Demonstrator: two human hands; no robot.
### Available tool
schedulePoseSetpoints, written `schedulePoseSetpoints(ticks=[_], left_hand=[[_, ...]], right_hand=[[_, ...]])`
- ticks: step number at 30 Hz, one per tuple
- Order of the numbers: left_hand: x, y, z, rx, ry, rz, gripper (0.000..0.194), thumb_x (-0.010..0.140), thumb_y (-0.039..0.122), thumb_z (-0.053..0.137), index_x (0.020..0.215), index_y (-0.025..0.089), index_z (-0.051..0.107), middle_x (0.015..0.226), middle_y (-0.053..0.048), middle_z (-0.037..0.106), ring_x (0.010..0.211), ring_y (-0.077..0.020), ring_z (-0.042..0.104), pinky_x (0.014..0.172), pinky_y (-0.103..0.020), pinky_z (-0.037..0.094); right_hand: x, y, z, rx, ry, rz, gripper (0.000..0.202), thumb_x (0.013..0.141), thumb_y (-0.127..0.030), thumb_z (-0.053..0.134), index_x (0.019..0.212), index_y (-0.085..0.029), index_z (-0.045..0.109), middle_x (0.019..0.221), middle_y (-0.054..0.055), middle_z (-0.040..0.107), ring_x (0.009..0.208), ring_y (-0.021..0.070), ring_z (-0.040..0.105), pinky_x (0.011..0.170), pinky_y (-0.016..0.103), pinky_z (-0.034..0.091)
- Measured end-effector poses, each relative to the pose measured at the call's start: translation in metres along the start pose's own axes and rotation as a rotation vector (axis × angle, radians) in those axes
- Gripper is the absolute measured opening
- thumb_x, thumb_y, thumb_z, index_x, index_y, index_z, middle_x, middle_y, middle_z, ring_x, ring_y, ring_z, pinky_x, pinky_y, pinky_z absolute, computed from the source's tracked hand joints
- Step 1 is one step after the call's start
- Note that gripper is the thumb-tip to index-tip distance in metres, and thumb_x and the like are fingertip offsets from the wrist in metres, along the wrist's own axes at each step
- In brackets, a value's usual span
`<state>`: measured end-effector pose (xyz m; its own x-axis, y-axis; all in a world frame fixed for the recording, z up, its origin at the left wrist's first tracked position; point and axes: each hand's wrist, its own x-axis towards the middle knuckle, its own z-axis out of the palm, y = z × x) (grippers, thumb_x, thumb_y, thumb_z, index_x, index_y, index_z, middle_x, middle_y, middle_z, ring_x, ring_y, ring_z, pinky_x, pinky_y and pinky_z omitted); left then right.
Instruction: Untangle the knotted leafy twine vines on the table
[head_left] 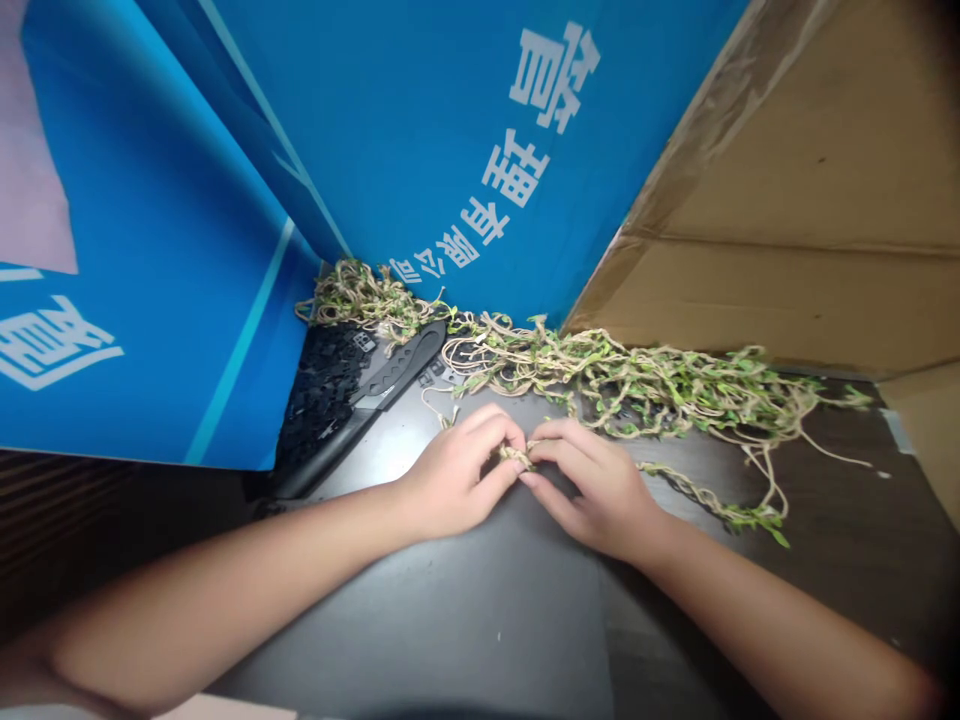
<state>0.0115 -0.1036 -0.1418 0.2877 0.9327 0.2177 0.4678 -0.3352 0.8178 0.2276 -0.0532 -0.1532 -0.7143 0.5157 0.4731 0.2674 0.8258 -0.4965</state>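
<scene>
At the far left we are seeing a blue printed panel, which is bearing white characters and a pale pink patch. Beside its edge, small black pieces are lying in a heap, too jumbled for us to identify. A long black hand tool with a scalloped end is slanting next to them, and a tangle of leafy twine is resting behind it, against the foot of a second blue panel with white lettering.

In the middle, above a grey mat, we are pinching a short, twisted part of a twine strand between the thumb and forefinger of our left hand. Just beside it, our right hand is gripping the same strand with its fingertips, so the two hands are almost meeting.

Farther right, a larger heap of leafy twine is spreading behind our right hand. A leafy length is trailing from beside that hand across a dark wood-grain tabletop; we are not managing to tell whether it is joining the held strand. Brown cardboard is standing behind the heap.
</scene>
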Motion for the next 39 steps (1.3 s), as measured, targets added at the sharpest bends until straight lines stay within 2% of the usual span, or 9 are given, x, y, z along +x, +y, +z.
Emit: schedulePoseSetpoints(ticks=[7, 13, 18, 22, 26, 30, 35, 39], left_hand=[[0.001, 0.002, -0.003, -0.035, -0.024, -0.008, 0.003, 0.098, 0.019, 0.057, 0.098, 0.017, 0.059, 0.103, -0.003, 0.056, 0.09, -0.0126, 0.053, 0.08, -0.026, 0.042], [0.003, 0.002, -0.007, -0.144, -0.061, 0.042, 0.006, 0.099, 0.022, 0.059, 0.1, 0.017, 0.061, 0.109, -0.006, 0.055, 0.103, -0.0154, 0.054, 0.093, -0.03, 0.044], [0.007, 0.0, -0.008, -0.21, -0.055, 0.044, 0.005, 0.098, 0.021, 0.061, 0.097, 0.016, 0.061, 0.11, -0.006, 0.055, 0.108, -0.0158, 0.055, 0.098, -0.031, 0.043], [0.008, 0.0, -0.01, -0.25, -0.088, 0.022, 0.007, 0.096, 0.023, 0.062, 0.095, 0.015, 0.062, 0.113, -0.007, 0.055, 0.106, -0.0161, 0.055, 0.091, -0.028, 0.045], [0.008, 0.002, -0.013, -0.317, -0.145, 0.021, 0.009, 0.096, 0.024, 0.061, 0.095, 0.015, 0.062, 0.114, -0.008, 0.053, 0.098, -0.0148, 0.054, 0.082, -0.027, 0.045], [0.007, 0.003, -0.015, -0.401, -0.198, 0.005, 0.012, 0.096, 0.026, 0.063, 0.095, 0.014, 0.063, 0.116, -0.009, 0.051, 0.096, -0.0141, 0.053, 0.08, -0.026, 0.044], [0.007, -0.001, -0.015, -0.459, -0.231, -0.052, 0.014, 0.095, 0.028, 0.065, 0.096, 0.014, 0.064, 0.118, -0.008, 0.051, 0.095, -0.0134, 0.053, 0.08, -0.026, 0.043], [0.009, -0.003, -0.012, -0.434, -0.165, -0.083, 0.014, 0.095, 0.028, 0.067, 0.094, 0.015, 0.067, 0.114, -0.008, 0.055, 0.102, -0.0159, 0.055, 0.088, -0.029, 0.043]], right_hand=[[0.0, 0.0, 0.001, -0.057, -0.029, -0.036, 0.01, 0.099, -0.015, 0.058, 0.108, -0.019, 0.058, 0.107, 0.007, 0.064, 0.093, 0.0178, 0.063, 0.083, 0.031, 0.051], [0.002, -0.004, -0.002, -0.081, 0.023, -0.028, 0.015, 0.098, -0.014, 0.056, 0.111, -0.018, 0.058, 0.121, 0.012, 0.061, 0.108, 0.023, 0.06, 0.092, 0.037, 0.049], [0.003, -0.004, -0.001, -0.153, 0.017, -0.015, 0.012, 0.098, -0.014, 0.054, 0.11, -0.017, 0.058, 0.125, 0.013, 0.059, 0.109, 0.0251, 0.057, 0.092, 0.041, 0.047], [0.003, 0.0, 0.001, -0.105, 0.015, 0.003, 0.012, 0.098, -0.013, 0.054, 0.108, -0.019, 0.059, 0.128, 0.011, 0.056, 0.106, 0.0224, 0.057, 0.088, 0.039, 0.048], [0.003, 0.007, 0.002, 0.056, 0.006, 0.02, 0.016, 0.098, -0.011, 0.057, 0.106, -0.023, 0.063, 0.13, 0.008, 0.053, 0.097, 0.0169, 0.055, 0.086, 0.036, 0.049], [0.004, 0.01, 0.0, 0.157, 0.021, -0.007, 0.018, 0.096, -0.012, 0.063, 0.104, -0.027, 0.067, 0.129, 0.005, 0.052, 0.103, 0.0178, 0.054, 0.089, 0.036, 0.049], [0.004, 0.008, 0.0, 0.108, 0.039, -0.004, 0.018, 0.096, -0.01, 0.062, 0.103, -0.026, 0.066, 0.128, 0.005, 0.053, 0.103, 0.0185, 0.053, 0.089, 0.037, 0.049], [0.002, 0.007, 0.0, -0.04, 0.127, -0.011, 0.012, 0.093, -0.012, 0.066, 0.098, -0.021, 0.06, 0.128, 0.009, 0.055, 0.101, 0.0194, 0.055, 0.089, 0.039, 0.05]])
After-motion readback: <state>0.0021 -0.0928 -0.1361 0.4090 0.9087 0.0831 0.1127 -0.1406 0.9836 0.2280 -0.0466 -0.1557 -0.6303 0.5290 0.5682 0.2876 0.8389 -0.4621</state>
